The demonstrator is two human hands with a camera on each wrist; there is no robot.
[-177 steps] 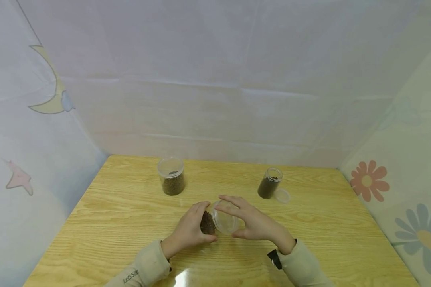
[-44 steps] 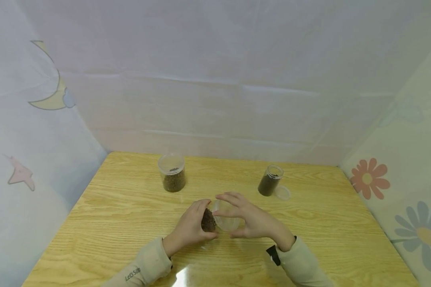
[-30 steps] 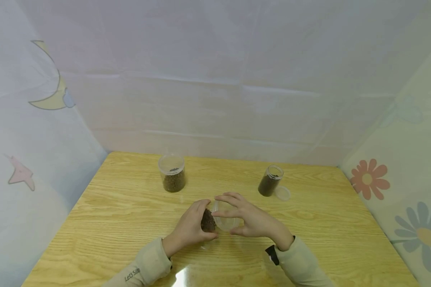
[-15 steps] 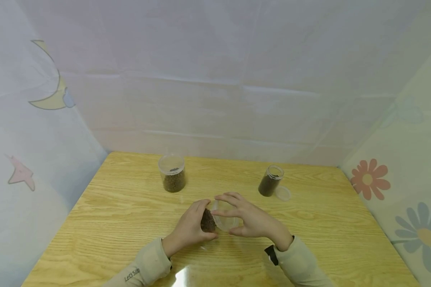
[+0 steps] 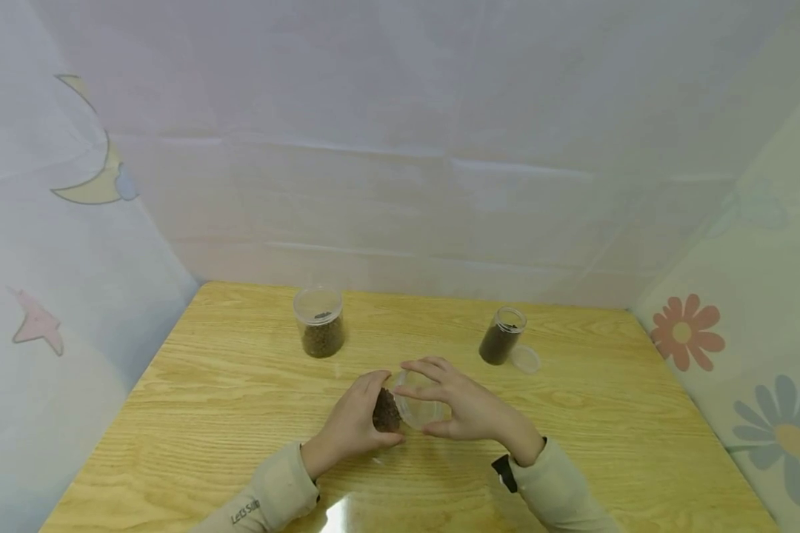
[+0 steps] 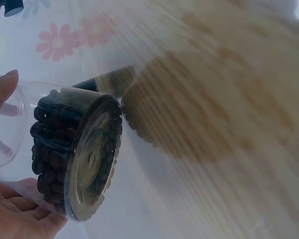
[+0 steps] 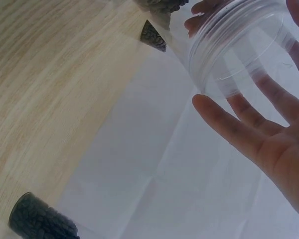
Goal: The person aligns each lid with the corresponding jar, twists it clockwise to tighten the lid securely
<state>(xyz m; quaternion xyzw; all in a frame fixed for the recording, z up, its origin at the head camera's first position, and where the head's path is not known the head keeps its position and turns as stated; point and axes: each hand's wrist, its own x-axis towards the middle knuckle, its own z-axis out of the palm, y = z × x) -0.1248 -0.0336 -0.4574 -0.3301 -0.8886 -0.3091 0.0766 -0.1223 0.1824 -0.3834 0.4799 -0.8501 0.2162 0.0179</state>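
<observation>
A clear jar (image 6: 60,149) with dark beans (image 5: 386,411) in its base leans over at the near middle of the table, its lidded end toward the right in the head view. My left hand (image 5: 352,422) grips the jar's lower part, thumb on the near side and fingers on the far side. Around the clear ridged lid (image 7: 214,47) the fingers and thumb of my right hand (image 5: 465,406) are spread and curved, gripping its edge. The left wrist view shows the jar's round base tilted, with the beans heaped against it.
A wide clear jar (image 5: 323,337) part filled with dark pieces stands at the back left of the wooden table (image 5: 227,444). At the back right is a narrower jar (image 5: 498,343) without its lid, and a small clear lid (image 5: 525,359) lies beside it. Hanging cloth (image 5: 400,192) surrounds the table.
My right thumb and fingers have shifted slightly along the lid. The left hand keeps its hold on the jar, and the other jars stay where they were.
</observation>
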